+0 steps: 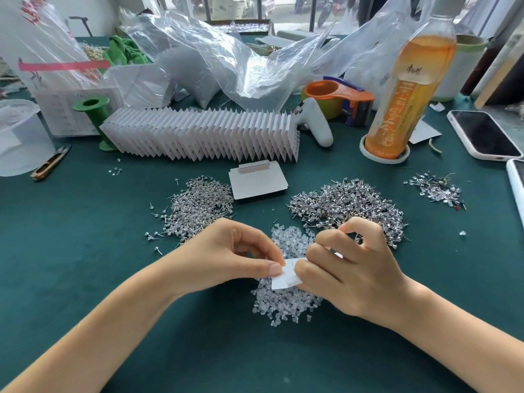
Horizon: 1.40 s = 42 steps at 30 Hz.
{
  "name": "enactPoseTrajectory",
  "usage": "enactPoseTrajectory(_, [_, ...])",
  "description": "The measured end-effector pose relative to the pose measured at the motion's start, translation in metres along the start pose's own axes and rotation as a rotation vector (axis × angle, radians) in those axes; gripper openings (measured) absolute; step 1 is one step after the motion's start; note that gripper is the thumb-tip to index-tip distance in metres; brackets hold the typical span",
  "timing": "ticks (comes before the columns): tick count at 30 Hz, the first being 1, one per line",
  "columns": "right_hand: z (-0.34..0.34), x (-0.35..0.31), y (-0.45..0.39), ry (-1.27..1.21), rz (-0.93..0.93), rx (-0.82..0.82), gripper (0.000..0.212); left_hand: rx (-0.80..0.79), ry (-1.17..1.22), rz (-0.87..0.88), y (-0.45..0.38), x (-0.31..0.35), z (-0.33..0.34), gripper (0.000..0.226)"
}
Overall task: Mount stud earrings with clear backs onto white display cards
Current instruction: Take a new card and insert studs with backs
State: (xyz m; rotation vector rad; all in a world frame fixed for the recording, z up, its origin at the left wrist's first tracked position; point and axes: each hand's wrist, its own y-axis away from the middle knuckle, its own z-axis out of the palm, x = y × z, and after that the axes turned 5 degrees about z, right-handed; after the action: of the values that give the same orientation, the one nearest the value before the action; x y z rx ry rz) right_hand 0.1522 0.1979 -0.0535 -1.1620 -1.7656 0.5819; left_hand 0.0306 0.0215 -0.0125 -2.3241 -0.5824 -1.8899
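A small white display card [286, 276] is held just above a heap of clear earring backs [286, 304] on the green table. My left hand [235, 256] pinches the card's left edge between thumb and fingers. My right hand [348, 268] grips the card's right side with curled fingers; what its fingertips hold is hidden. Two piles of stud earrings lie behind: one on the left [198, 205], a larger one on the right [348, 205]. A clipped stack of blank cards [256, 181] lies between them. A long row of finished cards [204, 134] stands further back.
A smaller heap of studs [438, 190] lies at right, with two phones [482, 134] beyond it. An orange drink bottle [405, 89], a tape dispenser [340, 99], a green spool [96, 120], snips [51, 163], a plastic tub [19, 137] and plastic bags [215, 61] crowd the back.
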Motion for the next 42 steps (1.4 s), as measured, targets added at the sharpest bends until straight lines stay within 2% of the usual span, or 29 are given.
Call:
enactPoseTrajectory(8, [0.0009, 0.0026, -0.0025, -0.016, 0.057, 0.009, 0.043, 0.091, 0.089, 0.001, 0.0000, 0.0000, 0.0002, 0.016])
enactPoseTrajectory(12, [-0.0006, 0.0030, -0.0040, -0.030, 0.069, -0.007, 0.028, 0.104, 0.098, -0.017, 0.0002, 0.0007, 0.0019, 0.013])
enactPoseTrajectory(16, [-0.0011, 0.0032, -0.0037, -0.027, 0.076, 0.002, 0.039, 0.125, 0.072, -0.030, -0.0008, 0.0008, 0.0049, 0.013])
enactPoseTrajectory(42, [-0.0015, 0.0016, -0.0036, 0.001, 0.040, -0.001, 0.044, 0.053, 0.045, 0.047, -0.0001, -0.0033, 0.0051, 0.009])
